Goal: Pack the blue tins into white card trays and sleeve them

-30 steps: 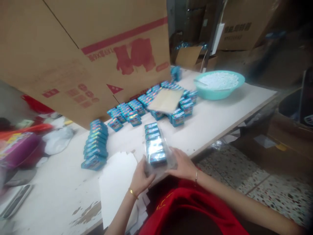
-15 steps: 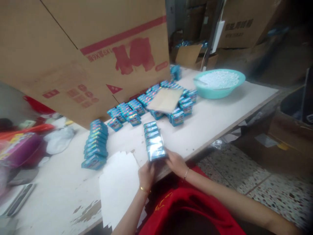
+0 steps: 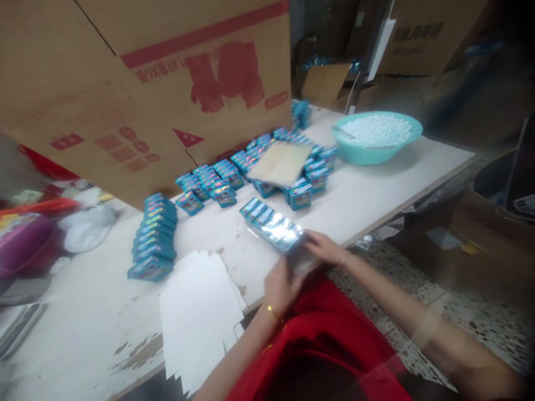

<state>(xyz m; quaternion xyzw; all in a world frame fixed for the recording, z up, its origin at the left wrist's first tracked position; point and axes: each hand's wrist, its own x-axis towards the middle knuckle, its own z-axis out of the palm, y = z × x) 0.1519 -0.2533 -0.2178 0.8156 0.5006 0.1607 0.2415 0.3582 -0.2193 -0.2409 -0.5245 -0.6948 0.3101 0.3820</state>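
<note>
A row of small blue boxes [image 3: 271, 225], shiny on top as if under clear film, is tilted over the table's near edge. My left hand [image 3: 281, 284] is closed on its near end from the left. From the right, my right hand [image 3: 324, 247] grips the same end, its fingertips partly hidden behind the boxes. Left of my hands, a stack of white card sheets [image 3: 200, 312] with notched edges lies at the table edge. Beyond it stands a leaning row of blue boxes [image 3: 154, 236].
More blue boxes [image 3: 223, 192] stand in rows at the back, with a cream-coloured board [image 3: 280, 162] lying over some. A turquoise basin [image 3: 376, 155] of small white pieces sits at the right. A large cardboard carton [image 3: 146, 106] walls off the far side. A white plastic bag [image 3: 86, 225] lies left.
Both hands have moved right with the row of boxes. It has swung from pointing straight away from me to slanting, its far end towards the left. The view has shifted slightly.
</note>
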